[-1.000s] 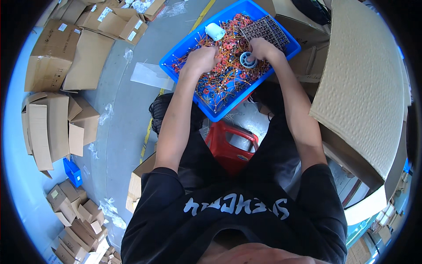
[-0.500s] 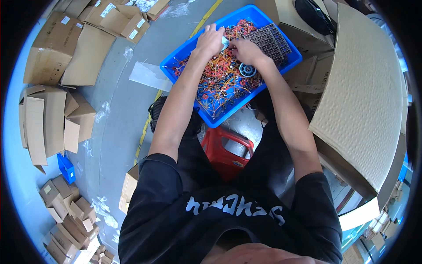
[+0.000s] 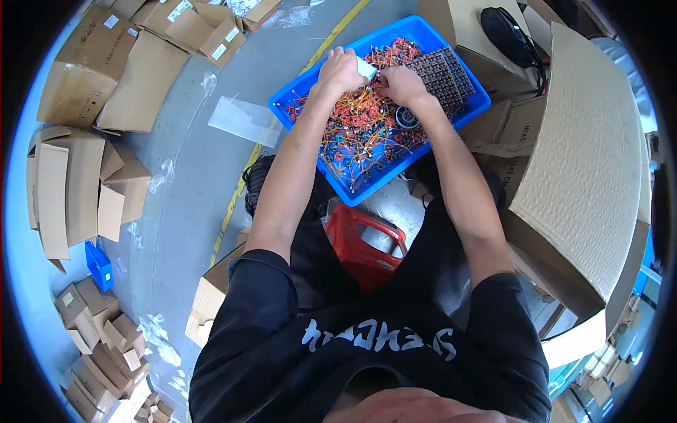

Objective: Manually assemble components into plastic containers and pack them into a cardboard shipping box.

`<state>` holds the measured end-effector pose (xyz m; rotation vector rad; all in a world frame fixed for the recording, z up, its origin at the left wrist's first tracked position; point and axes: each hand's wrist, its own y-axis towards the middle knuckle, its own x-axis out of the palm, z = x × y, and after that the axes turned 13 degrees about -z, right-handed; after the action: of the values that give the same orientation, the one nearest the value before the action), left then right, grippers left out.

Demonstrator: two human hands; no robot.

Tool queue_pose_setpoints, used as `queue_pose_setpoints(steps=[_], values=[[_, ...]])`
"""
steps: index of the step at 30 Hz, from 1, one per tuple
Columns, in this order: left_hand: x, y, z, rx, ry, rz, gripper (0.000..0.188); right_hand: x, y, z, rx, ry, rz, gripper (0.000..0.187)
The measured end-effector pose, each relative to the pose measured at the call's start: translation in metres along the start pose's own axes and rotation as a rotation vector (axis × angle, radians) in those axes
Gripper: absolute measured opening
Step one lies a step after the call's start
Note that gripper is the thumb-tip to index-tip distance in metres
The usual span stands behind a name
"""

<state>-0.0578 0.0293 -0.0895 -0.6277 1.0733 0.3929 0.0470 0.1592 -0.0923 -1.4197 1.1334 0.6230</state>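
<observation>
A blue plastic tray (image 3: pixel 363 194) sits above my lap, strewn with small parts on orange and red wire leads (image 3: pixel 360 123). My left hand (image 3: pixel 342 70) is over its far left side, fingers closed on a small pale piece (image 3: pixel 366 68) whose kind I cannot make out. Close to that piece, my right hand (image 3: pixel 404 84) has its fingertips pinched together; anything between them is hidden. Dark grid-like panels of small components (image 3: pixel 443 76) fill the tray's far right corner. Beside my right wrist lies a round, spoked ring (image 3: pixel 406 118).
A large cardboard box (image 3: pixel 575 162) stands close on my right, with a black pouch (image 3: pixel 509 35) on cardboard behind it. Between my legs is a red plastic stool (image 3: pixel 352 243). Open cartons (image 3: pixel 74 190) line the left, and a clear plastic sheet (image 3: pixel 243 121) lies on the floor.
The tray and both hands appear slightly farther right, as the whole view has shifted a little. More of the pale piece shows beyond my left fingers.
</observation>
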Motion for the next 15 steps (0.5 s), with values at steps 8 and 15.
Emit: queue_pose_setpoints(steps=[8, 15], values=[[-0.053, -0.044, 0.016, 0.154, -0.795, 0.165, 0.060, 0.003, 0.009, 0.017, -0.192, 0.177, 0.062, 0.015], [-0.070, -0.041, 0.006, 1.164, -1.710, 0.041, 0.034, 0.018, 0.005, 0.005, -0.337, -0.007, 0.112, 0.013]])
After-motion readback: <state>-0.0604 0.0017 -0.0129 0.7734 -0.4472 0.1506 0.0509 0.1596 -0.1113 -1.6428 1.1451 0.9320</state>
